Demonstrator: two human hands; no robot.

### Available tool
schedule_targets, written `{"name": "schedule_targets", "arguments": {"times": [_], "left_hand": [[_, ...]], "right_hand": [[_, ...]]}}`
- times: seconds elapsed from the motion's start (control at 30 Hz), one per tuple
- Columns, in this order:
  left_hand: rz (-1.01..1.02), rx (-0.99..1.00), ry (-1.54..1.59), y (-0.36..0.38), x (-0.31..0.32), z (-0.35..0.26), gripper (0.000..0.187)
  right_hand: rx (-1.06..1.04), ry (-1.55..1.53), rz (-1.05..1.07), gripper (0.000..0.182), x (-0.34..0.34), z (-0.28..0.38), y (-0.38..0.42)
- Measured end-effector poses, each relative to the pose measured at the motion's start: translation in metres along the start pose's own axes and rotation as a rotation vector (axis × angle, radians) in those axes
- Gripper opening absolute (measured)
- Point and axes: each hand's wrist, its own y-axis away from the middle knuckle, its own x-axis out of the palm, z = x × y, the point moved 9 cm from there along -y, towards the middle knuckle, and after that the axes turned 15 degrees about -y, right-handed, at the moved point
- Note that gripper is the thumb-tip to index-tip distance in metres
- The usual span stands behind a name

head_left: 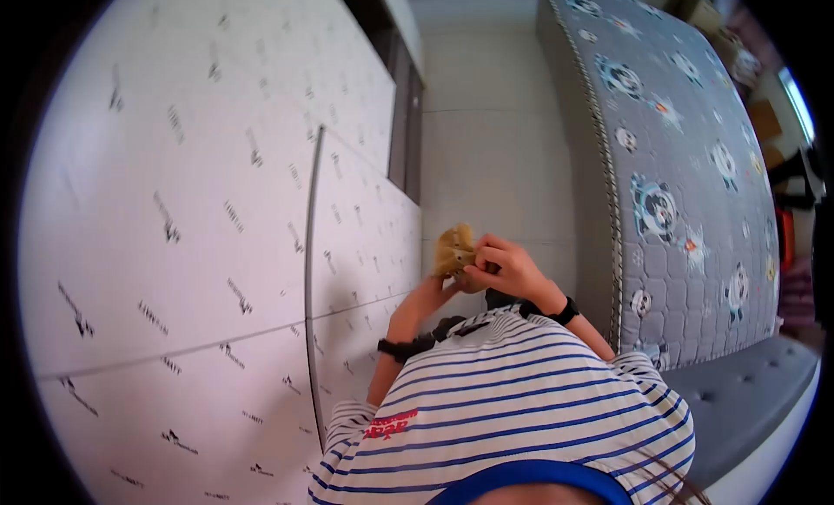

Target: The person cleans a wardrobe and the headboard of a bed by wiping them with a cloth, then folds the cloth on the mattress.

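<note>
In front of my waist, both hands meet at a small yellow-brown item (453, 250) with a crumpled, fabric-like look and a few dark spots; its kind is not clear. My left hand (429, 297) supports it from below, with most of its fingers hidden behind the item and the other hand. My right hand (509, 269) is closed, thumb and fingers pinching the item's right side. A black band (396, 347) circles my left wrist, and another black band (566, 310) is on the right.
Tall white panels (217, 175) with printed lettering stand at my left, with a grey open cabinet section (405, 114) beyond. To the right is a bed with a grey panda-print mattress (686, 158) and a grey padded edge (738, 401). Pale floor tiles (491, 158) run between them.
</note>
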Motion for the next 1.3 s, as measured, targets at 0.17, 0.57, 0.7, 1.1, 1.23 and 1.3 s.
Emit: {"name": "schedule_targets", "arguments": {"times": [0.17, 0.57, 0.7, 1.1, 1.23, 1.3], "left_hand": [[0.095, 0.230, 0.030, -0.077, -0.024, -0.110, 0.041], [0.338, 1.100, -0.297, -0.115, 0.028, -0.329, 0.033], [0.450, 1.232, -0.510, -0.141, 0.054, -0.364, 0.026], [0.418, 1.639, -0.673, -0.238, 0.079, -0.452, 0.026], [0.422, 1.863, -0.388, -0.234, 0.078, -0.464, 0.027], [0.547, 1.837, -0.362, -0.231, 0.087, -0.460, 0.026]], "right_hand": [[0.185, 0.058, -0.219, 0.022, -0.087, -0.031, 0.029], [0.519, 0.465, -0.782, 0.043, -0.207, -0.041, 0.164], [0.630, 0.646, -1.043, 0.029, -0.231, -0.024, 0.213], [0.783, 1.165, -1.231, 0.019, -0.285, 0.011, 0.190], [0.638, 1.082, -1.151, 0.020, -0.295, -0.004, 0.184], [0.803, 0.868, -1.138, 0.022, -0.295, -0.021, 0.199]]}}
